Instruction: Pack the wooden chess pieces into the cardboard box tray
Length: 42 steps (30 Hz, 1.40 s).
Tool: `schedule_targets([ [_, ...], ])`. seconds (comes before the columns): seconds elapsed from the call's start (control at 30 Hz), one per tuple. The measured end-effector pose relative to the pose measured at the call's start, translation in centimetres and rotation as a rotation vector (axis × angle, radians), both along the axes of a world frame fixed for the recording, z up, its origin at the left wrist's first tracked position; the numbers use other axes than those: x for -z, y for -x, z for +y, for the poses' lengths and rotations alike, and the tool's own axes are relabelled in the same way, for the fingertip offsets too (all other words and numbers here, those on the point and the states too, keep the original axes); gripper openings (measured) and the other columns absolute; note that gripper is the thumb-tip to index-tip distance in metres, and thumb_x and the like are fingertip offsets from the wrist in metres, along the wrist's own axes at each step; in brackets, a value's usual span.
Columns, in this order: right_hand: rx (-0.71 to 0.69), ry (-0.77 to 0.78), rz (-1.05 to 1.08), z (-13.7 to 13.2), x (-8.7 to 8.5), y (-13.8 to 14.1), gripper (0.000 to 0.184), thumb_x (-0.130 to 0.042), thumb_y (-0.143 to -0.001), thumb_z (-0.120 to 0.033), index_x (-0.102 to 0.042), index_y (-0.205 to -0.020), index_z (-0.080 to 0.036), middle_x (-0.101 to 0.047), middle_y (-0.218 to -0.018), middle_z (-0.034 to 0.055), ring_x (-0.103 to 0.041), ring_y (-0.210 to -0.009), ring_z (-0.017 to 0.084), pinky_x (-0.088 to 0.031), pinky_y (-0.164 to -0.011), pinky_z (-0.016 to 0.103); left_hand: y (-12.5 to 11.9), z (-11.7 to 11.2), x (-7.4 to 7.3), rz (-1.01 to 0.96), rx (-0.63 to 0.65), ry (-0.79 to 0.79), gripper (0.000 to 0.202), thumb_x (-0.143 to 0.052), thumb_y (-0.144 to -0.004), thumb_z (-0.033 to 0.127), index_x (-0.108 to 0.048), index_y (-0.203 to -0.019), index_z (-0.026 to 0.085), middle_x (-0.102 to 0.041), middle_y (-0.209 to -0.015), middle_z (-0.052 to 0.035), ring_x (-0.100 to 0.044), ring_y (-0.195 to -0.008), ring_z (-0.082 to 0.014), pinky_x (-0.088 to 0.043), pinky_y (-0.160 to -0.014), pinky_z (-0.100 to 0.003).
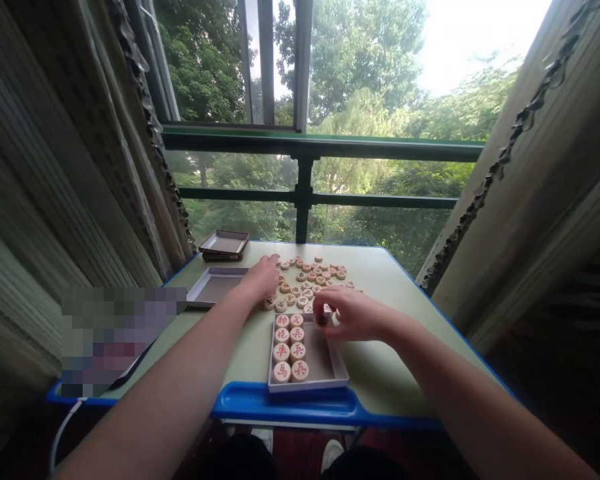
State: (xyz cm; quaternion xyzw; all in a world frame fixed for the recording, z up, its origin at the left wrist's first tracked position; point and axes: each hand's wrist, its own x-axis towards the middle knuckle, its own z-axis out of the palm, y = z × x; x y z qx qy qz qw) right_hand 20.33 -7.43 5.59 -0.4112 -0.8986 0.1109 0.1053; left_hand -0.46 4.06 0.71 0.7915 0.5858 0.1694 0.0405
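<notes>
A shallow white-rimmed box [271, 360] holds two columns of round wooden Chinese chess pieces [300, 371] with red characters, filling its left side. At the box's upper right, my right hand [353, 312] is closed, thumb and fingers pinching a Chinese chess piece [321, 323] that is mostly hidden and shadowed. Beyond the box, many loose Chinese chess pieces [307, 293] lie scattered on the pale green table [390, 373]. My left hand [264, 277] reaches to the left edge of this spread, fingers stretched out and apart, with no piece visible in them.
An open tray [194, 293] lies left of my left hand, and stacked box parts [225, 243] sit behind it. A blurred-out item [125, 340] with a white cable [63, 427] is at the left edge. Curtains [530, 153] flank the table before a railed window [390, 150].
</notes>
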Motion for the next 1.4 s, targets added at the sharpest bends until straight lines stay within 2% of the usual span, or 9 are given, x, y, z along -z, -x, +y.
schedule_targets([
  [0.13,-0.016,0.017,-0.07,-0.1,0.3,0.3,0.012,-0.06,-0.065,-0.02,-0.064,-0.076,-0.018,-0.057,-0.084,0.0036,-0.05,-0.072,0.013,-0.039,-0.061,0.022,0.0,0.1,0.0,-0.013,-0.013,-0.02,0.046,-0.037,-0.084,0.021,-0.038,-0.129,0.013,-0.048,-0.126,-0.0145,-0.049,-0.115,-0.0231,-0.036,-0.098,-0.03],
  [0.4,0.018,-0.008,-0.168,-0.4,0.3,0.3,0.019,-0.056,-0.066,-0.023,-0.065,-0.083,-0.019,-0.056,-0.085,0.0046,-0.05,-0.069,0.014,-0.035,-0.056,0.023,-0.1,0.3,0.1,0.029,0.0,-0.028,0.035,-0.036,-0.084,0.019,-0.052,-0.115,0.016,-0.053,-0.119,-0.0109,-0.052,-0.11,-0.0201,-0.038,-0.096,-0.028],
  [0.6,0.016,-0.018,-0.138,-0.3,0.3,0.4,0.017,-0.056,-0.066,-0.023,-0.064,-0.081,-0.019,-0.058,-0.082,0.0037,-0.05,-0.068,0.014,-0.035,-0.057,0.023,-0.6,-0.1,-0.2,0.032,0.011,-0.03,0.035,-0.032,-0.089,0.03,-0.05,-0.116,0.018,-0.056,-0.118,-0.0096,-0.052,-0.109,-0.0196,-0.038,-0.094,-0.029],
  [0.73,0.016,-0.013,-0.121,0.2,0.6,0.3,0.014,-0.055,-0.067,-0.02,-0.064,-0.077,-0.018,-0.059,-0.081,0.0041,-0.051,-0.07,0.014,-0.037,-0.06,0.023,-0.7,-0.3,-0.4,0.077,0.025,-0.009,0.036,-0.03,-0.089,0.036,-0.055,-0.108,0.019,-0.059,-0.112,-0.0092,-0.056,-0.102,-0.0208,-0.042,-0.087,-0.03],
  [1.0,0.023,0.007,-0.097,0.4,0.4,0.4,0.014,-0.056,-0.067,-0.019,-0.065,-0.077,-0.018,-0.061,-0.08,0.0045,-0.052,-0.072,0.015,-0.038,-0.062,0.023,-0.7,-1.2,-0.8,0.114,0.053,-0.008,0.035,-0.031,-0.088,0.037,-0.06,-0.098,0.019,-0.063,-0.106,-0.0081,-0.058,-0.095,-0.0207,-0.044,-0.078,-0.029],
  [1.27,0.048,0.007,-0.097,0.3,0.6,0.2,0.017,-0.057,-0.069,-0.024,-0.067,-0.082,-0.019,-0.064,-0.079,0.0042,-0.053,-0.068,0.014,-0.039,-0.061,0.022,-0.8,-1.1,-1.4,0.161,-0.063,0.006,0.039,-0.028,-0.087,0.035,-0.062,-0.097,0.018,-0.064,-0.103,-0.0109,-0.059,-0.094,-0.0232,-0.045,-0.076,-0.032],
  [1.4,0.071,0.0,-0.122,0.3,0.6,0.3,0.016,-0.057,-0.069,-0.025,-0.067,-0.08,-0.02,-0.065,-0.077,0.0038,-0.054,-0.067,0.014,-0.038,-0.061,0.023,-0.9,-1.2,-1.4,0.16,-0.07,0.006,0.039,-0.028,-0.087,0.035,-0.063,-0.096,0.019,-0.064,-0.102,-0.0108,-0.059,-0.092,-0.0235,-0.045,-0.074,-0.032],
])
